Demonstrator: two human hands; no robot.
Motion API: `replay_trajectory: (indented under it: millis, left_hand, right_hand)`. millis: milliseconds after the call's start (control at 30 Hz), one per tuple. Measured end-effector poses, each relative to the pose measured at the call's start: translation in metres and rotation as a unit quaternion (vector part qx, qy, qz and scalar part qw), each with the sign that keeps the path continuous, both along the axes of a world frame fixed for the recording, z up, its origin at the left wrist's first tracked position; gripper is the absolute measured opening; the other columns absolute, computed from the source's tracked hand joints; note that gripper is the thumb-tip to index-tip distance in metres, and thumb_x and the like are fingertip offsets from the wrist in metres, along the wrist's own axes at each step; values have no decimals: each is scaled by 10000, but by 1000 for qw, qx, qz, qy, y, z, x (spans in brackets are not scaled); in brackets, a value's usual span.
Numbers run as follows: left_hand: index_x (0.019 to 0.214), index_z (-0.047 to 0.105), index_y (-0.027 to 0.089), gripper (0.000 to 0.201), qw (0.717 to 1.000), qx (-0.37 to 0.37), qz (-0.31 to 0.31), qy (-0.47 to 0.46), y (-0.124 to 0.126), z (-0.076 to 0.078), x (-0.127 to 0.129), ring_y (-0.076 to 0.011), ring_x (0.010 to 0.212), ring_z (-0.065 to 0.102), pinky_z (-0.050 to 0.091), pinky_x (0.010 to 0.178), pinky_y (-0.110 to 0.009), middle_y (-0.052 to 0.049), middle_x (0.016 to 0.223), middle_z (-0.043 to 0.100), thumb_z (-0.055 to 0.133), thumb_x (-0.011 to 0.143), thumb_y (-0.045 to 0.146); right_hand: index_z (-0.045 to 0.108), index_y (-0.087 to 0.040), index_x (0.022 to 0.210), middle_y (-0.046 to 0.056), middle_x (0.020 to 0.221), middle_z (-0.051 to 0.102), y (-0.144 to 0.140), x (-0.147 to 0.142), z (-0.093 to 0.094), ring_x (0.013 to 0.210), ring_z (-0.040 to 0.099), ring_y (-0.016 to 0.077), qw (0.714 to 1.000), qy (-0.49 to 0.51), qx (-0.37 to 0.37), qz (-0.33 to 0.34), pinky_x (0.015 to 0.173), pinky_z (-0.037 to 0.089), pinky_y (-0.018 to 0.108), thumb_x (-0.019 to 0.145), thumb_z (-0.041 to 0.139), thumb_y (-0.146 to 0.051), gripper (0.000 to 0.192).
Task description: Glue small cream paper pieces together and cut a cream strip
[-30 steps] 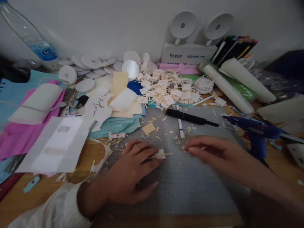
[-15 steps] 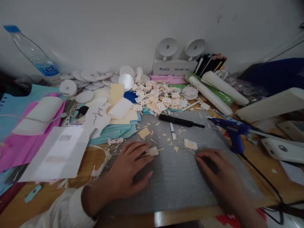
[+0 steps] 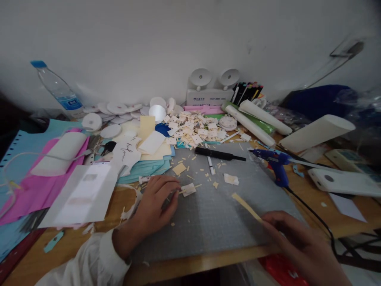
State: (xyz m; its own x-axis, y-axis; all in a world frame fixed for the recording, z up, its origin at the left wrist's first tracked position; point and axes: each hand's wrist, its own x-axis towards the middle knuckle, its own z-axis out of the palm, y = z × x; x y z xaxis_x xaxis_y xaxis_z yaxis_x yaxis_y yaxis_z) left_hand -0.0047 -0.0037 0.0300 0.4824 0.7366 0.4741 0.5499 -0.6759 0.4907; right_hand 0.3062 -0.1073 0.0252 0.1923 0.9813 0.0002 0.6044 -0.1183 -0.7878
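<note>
Pale yellow strip [image 3: 246, 206] slants above the gray cutting mat [image 3: 220, 234], its far end pointing up and to the left, its near end pinched between the thumb and fingers of the right hand [image 3: 290, 234]. That hand is closed on it near the front right part of the mat. The left hand [image 3: 157, 202] rests at the mat's left side, fingers curled, its fingertips at a thin yellow piece that sticks out from the left edge of a small white card [image 3: 188, 190]; whether they grip that piece or only touch it, one cannot tell. Another thin piece sticks out on the card's right side.

Beyond the hands, a second white card [image 3: 231, 179] lies apart on the mat, with a yellow rectangle [image 3: 179, 168] farther left and tiny yellow scraps scattered between. A white pen [image 3: 210, 165] lies there too, just below a black tool [image 3: 220, 153]. At the back of the desk [image 3: 205, 262] is a heap of small cards [image 3: 193, 129], many with dark dots. A blue glue gun [image 3: 275, 161] lies at the mat's right edge, its black cord [image 3: 312, 214] running toward the front.
</note>
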Motion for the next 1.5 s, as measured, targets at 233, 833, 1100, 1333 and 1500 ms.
replay_trajectory:
  millis: [233, 833, 1100, 1333, 1500]
  left_hand:
    - [1115, 544, 172, 330, 996, -31, -74, 47, -50, 14, 18, -233, 1001, 537, 404, 933, -449, -89, 1101, 619, 483, 811, 57]
    - [1436, 316, 203, 531, 976, -122, -11, 177, -87, -20, 66, -250, 1383, 279, 294, 1131, -437, -16, 1531, 286, 403, 937, 362]
    - [1467, 245, 217, 562, 967, -127, 11, 222, -90, -25, 66, -257, 1408, 219, 248, 1147, -440, 6, 1557, 194, 370, 943, 378]
    - [1487, 172, 196, 625, 967, -119, 1, 224, -87, -26, 65, -258, 1427, 159, 203, 1153, -435, -25, 1568, 110, 385, 936, 401]
    - [1491, 151, 206, 635, 967, -121, -4, 224, -86, -28, 66, -258, 1425, 166, 177, 1146, -433, -18, 1566, 112, 371, 939, 432]
  right_hand:
    - [644, -234, 868, 16, 676, 614, 8, -37, -4, 623, 591, 166, 993, 89, -41, 70, 541, 482, 246, 827, 578, -448, 228]
    - [582, -222, 1043, 71, 1012, 602, 92, -3, 31, 945, 592, 211, 932, -251, 169, 199, 838, 488, 361, 919, 436, -268, 196]
    - [631, -153, 934, 111, 930, 601, 190, -41, 10, 883, 602, 272, 919, -302, 130, 217, 792, 470, 395, 749, 556, -79, 213]
    - [538, -179, 1002, 91, 941, 600, 172, -5, 47, 793, 594, 209, 953, -181, 202, 137, 732, 482, 361, 802, 585, -222, 210]
    - [511, -251, 1054, 52, 989, 632, 130, 6, 67, 617, 569, 125, 955, 70, 286, 33, 596, 487, 303, 807, 604, -271, 265]
